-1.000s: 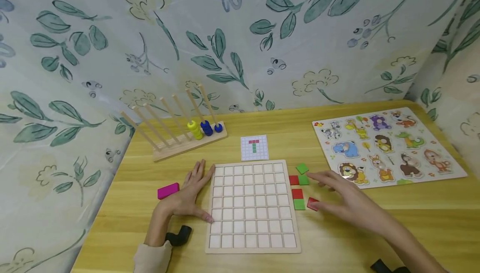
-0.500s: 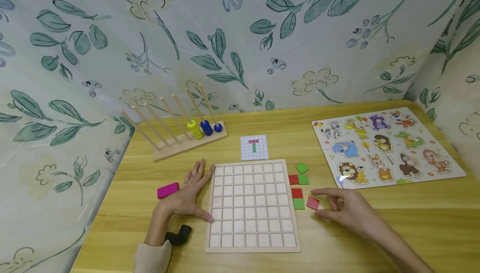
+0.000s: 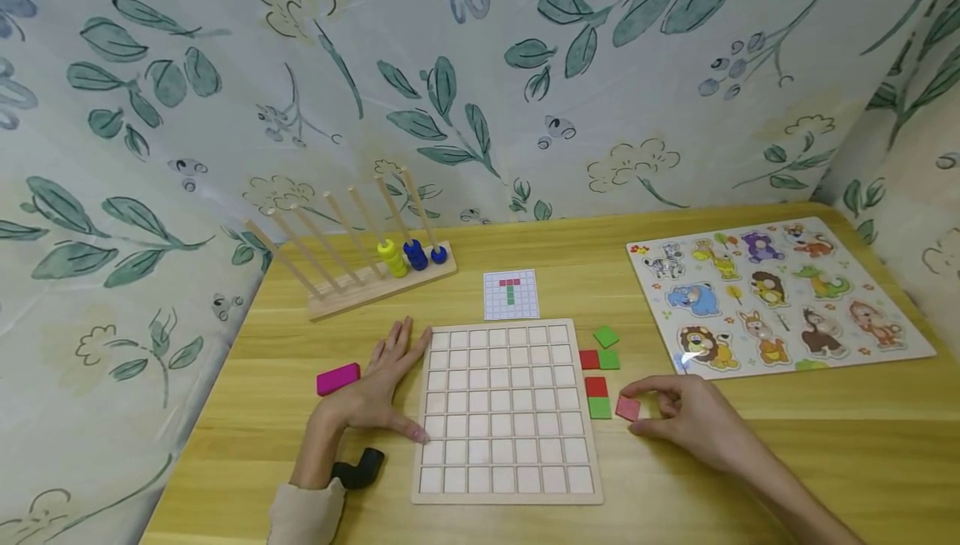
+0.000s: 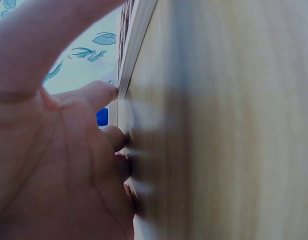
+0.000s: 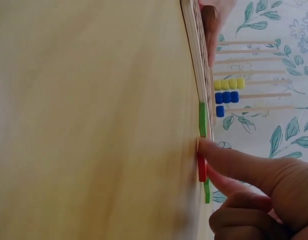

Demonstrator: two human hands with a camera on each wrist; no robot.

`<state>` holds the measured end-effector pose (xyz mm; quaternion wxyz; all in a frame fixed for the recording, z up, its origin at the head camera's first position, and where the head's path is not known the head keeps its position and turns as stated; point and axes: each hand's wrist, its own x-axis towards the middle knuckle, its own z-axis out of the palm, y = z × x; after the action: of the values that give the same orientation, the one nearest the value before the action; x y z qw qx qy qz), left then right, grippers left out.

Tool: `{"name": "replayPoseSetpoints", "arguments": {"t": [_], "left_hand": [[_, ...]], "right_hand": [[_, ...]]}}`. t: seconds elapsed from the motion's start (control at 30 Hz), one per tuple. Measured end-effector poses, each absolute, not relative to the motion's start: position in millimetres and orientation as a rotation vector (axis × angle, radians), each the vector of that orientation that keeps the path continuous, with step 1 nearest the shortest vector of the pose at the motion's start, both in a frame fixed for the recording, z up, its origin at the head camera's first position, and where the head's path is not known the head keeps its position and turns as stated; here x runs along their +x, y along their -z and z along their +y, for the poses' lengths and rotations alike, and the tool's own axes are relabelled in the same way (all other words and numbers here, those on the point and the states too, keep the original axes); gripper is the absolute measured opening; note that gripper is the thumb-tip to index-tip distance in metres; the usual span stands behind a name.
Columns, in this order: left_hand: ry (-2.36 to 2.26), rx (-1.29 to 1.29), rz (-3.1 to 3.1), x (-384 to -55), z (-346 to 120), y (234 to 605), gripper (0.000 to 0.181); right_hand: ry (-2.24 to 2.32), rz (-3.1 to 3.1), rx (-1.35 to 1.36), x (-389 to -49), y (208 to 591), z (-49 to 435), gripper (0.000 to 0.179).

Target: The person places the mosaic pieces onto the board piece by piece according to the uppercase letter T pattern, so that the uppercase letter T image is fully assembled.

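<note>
A wooden grid board (image 3: 512, 498) lies on the table with its squares bare. My left hand (image 3: 378, 391) rests at the board's left edge, thumb and fingers spread; in the left wrist view the fingertips touch the tabletop and board side. To the right of the board, my right hand (image 3: 693, 420) pinches a red square tile (image 3: 627, 408) between thumb and index finger, at the table surface. Beside the board lie another red tile (image 3: 596, 387) touching a green tile (image 3: 599, 408), a red tile (image 3: 589, 359) next to a green one (image 3: 609, 360), and a turned green tile (image 3: 606, 337).
A card with a red and green T pattern (image 3: 512, 295) lies behind the board. A peg rack (image 3: 382, 282) with yellow and blue beads stands at back left. An animal puzzle (image 3: 780, 299) lies at right. A magenta block (image 3: 338, 379) is beside my left hand.
My right hand has drawn down and closed thumb and index finger on opposite sides of the red tile, which has turned slightly. My left hand stays put.
</note>
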<state>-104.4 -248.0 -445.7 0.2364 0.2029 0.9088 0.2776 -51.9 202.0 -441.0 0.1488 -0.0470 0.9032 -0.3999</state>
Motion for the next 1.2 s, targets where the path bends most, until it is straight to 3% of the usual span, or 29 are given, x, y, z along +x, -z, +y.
{"name": "replayPoseSetpoints", "arguments": {"t": [0.83,1.2], "left_hand": [[-0.761,0.556,2.494,-104,-248,445,0.145],[-0.758,0.558,2.490,-104,-248,445,0.145]], "right_hand": [[1.065,2.683,-0.202,-55,437,199,0.026],[1.205,2.689,-0.223,-83,418,171,0.027]]}}
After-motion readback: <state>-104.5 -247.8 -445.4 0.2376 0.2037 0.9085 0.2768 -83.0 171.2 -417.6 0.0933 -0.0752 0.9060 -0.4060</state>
